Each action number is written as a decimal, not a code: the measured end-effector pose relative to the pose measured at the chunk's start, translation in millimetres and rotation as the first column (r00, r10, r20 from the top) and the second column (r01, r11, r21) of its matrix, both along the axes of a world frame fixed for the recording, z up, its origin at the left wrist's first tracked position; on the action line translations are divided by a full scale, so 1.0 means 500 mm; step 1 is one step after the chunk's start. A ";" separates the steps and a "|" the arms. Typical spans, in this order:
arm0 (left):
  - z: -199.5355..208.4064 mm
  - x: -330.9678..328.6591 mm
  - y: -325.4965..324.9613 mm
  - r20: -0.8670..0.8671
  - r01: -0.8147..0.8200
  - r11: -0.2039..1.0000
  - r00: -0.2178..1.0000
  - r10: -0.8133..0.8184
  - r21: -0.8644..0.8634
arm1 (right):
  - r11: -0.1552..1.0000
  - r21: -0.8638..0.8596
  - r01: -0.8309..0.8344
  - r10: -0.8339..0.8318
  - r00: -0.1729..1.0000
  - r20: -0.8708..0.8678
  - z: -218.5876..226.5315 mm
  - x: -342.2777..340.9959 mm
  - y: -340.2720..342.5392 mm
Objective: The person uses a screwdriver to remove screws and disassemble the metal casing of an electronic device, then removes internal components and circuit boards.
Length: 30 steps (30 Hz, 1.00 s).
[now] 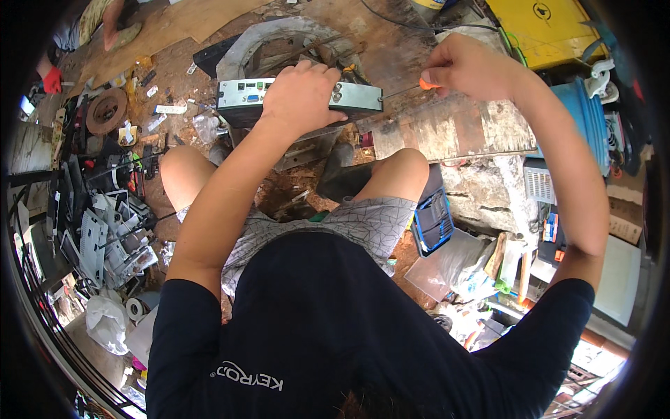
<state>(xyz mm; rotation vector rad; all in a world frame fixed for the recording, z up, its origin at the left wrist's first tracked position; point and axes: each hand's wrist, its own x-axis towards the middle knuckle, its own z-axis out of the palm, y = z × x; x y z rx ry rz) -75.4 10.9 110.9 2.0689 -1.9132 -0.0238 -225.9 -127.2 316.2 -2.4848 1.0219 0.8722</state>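
Observation:
A slim electronics box [241,98], black with a silver panel of ports along one long edge, stands on that work spot in front of my knees, its port panel turned up toward me. Over its middle lies my left hand [301,96], fingers wrapped across the top and thumb along the near side. To the right, my right hand [466,68] pinches the orange handle of a screwdriver [425,83]. The thin shaft runs left toward the box's right end, where its tip appears to meet the panel's end.
Behind the box rests a round grey metal ring [241,52]. Worn wooden boards [453,133] lie to the right, near a blue drum [583,126] and a yellow case [541,28]. Scrap metal parts [105,237] pile up at left. A blue-edged tool case [434,223] lies beside my right knee. Another person's red glove [52,80] shows far left.

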 end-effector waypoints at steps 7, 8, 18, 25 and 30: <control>0.004 -0.001 0.000 -0.009 -0.013 1.000 1.000 0.013 0.014 | 0.819 -0.247 -0.517 0.489 0.856 -0.168 -0.031 -0.027 -0.007; 0.006 0.002 -0.003 -0.013 -0.013 1.000 1.000 0.014 0.009 | 0.687 -0.334 -0.645 0.639 0.756 -0.145 -0.033 -0.036 -0.006; -0.003 0.018 -0.001 -0.155 0.016 1.000 0.988 -0.015 0.004 | 0.925 -0.138 -0.353 0.373 0.912 0.172 -0.020 0.003 -0.009; -0.005 0.009 0.009 -0.193 0.043 0.999 0.981 -0.038 0.020 | 0.995 -0.099 0.022 -0.024 1.000 -0.017 -0.023 -0.012 -0.015; -0.017 0.004 0.008 -0.156 0.025 0.999 0.987 -0.029 -0.027 | 0.781 -0.230 -0.580 0.614 0.782 0.112 -0.018 -0.002 0.016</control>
